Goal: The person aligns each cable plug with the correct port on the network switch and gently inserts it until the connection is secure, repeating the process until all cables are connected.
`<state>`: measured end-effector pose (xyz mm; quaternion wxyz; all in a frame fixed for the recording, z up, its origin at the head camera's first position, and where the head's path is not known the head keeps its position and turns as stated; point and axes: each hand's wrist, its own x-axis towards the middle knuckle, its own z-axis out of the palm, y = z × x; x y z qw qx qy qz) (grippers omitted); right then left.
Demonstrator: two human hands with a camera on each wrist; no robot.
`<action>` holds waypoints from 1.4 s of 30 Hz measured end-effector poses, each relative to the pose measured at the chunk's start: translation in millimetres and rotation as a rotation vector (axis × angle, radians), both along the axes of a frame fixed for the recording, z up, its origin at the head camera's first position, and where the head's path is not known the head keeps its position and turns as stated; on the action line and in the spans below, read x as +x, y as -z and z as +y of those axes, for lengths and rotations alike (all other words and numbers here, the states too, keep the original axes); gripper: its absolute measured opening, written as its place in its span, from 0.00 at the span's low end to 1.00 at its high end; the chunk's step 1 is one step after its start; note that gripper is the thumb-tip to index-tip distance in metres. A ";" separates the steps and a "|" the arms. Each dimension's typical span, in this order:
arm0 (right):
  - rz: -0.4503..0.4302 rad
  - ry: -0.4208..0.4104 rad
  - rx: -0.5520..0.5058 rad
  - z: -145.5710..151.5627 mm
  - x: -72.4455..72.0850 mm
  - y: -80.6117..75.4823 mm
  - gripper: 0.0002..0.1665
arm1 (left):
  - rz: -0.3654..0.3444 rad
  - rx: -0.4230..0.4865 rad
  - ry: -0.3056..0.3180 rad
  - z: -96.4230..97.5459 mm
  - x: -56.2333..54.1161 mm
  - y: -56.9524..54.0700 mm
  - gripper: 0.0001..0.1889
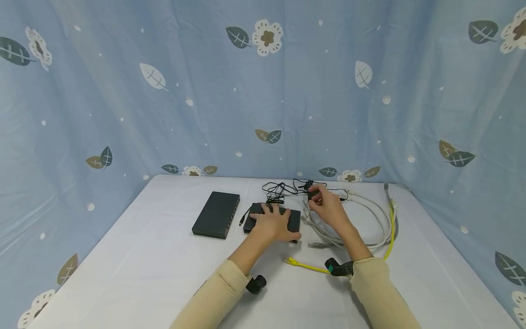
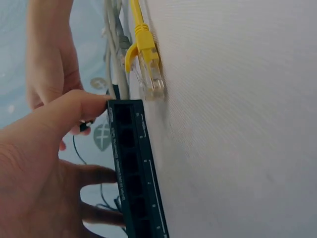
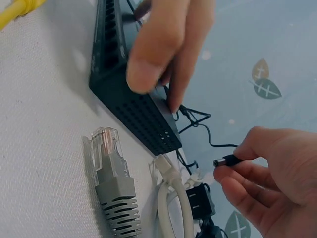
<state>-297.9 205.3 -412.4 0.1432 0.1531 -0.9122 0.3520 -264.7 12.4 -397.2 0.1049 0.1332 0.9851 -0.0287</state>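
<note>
My left hand [image 1: 273, 226] holds a black network switch [image 1: 294, 221] at the middle of the table. Its fingers spread across the top towards the rear edge, and the thumb lies at the near right corner. A row of ports runs along the near side of the switch [image 2: 136, 168] in the left wrist view. To the right, raised above the cables, my right hand [image 1: 328, 208] pinches a black barrel power plug [image 3: 229, 160] between thumb and fingers. The plug's metal tip points towards the switch's side, apart from it, and a thin black cord trails from it.
A larger black network switch [image 1: 216, 214] lies to the left. Another barrel plug [image 1: 241, 222] rests beside the held switch. Bundled black cord [image 1: 275, 199] and a power adapter [image 3: 200, 202] are behind. Grey network cables [image 1: 328, 236] loop at right, with a yellow cable [image 1: 310, 267] in front.
</note>
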 end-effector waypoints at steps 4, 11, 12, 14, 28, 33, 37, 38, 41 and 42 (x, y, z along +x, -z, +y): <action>-0.023 -0.039 0.028 -2.0 -0.6 0.3 0.17 | -0.018 -0.017 0.054 -9.0 1.1 0.7 0.49; -0.076 -0.042 0.010 -5.5 2.5 -2.5 0.17 | -0.032 0.001 0.149 -22.3 4.1 -1.8 0.47; -0.082 -0.045 -0.003 -5.5 2.6 -2.6 0.17 | -0.033 0.006 0.156 -23.6 4.5 -2.0 0.47; -0.091 -0.055 -0.023 -4.7 2.8 -2.2 0.17 | -0.035 0.015 0.168 -24.7 4.9 -2.1 0.46; 0.041 0.020 0.017 -0.6 1.4 -1.8 0.16 | -0.071 0.169 0.267 -40.0 -4.0 3.3 0.43; 0.112 0.034 0.041 0.8 0.6 -0.7 0.15 | -0.131 0.219 0.276 -44.1 -4.8 -0.9 0.44; 0.136 0.032 0.039 0.0 -0.1 -0.2 0.14 | -0.174 0.229 0.264 -47.4 -5.3 -5.2 0.43; 0.135 0.030 0.035 -0.4 -0.3 -0.5 0.15 | -0.161 0.221 0.261 -47.9 -5.7 -4.9 0.43; 0.124 0.023 0.027 -1.5 -1.2 -1.4 0.15 | -0.112 0.190 0.237 -47.2 -6.2 -2.9 0.43; 0.118 0.019 0.026 -1.8 -1.3 -1.8 0.15 | -0.093 0.182 0.226 -46.7 -5.8 -2.1 0.43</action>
